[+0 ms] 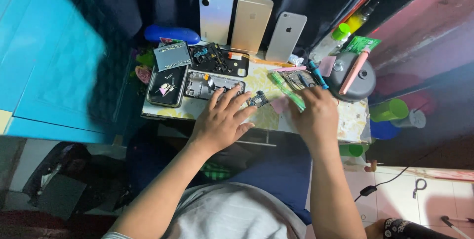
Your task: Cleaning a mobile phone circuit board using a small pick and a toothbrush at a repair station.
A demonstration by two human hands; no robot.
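Small circuit board (pixel 257 100) sits on the table (pixel 356 120) between both hands, just off the left hand's (pixel 220 120) fingertips (pixel 246 98), its long axis tilted up to the right. Left hand is flat, fingers spread, gripping nothing, and it's the nearer one. Right hand (pixel 314 115) is blurry by the green tool (pixel 286 90); can't tell if it's gripping. Opened phone (pixel 213 85) is right behind.
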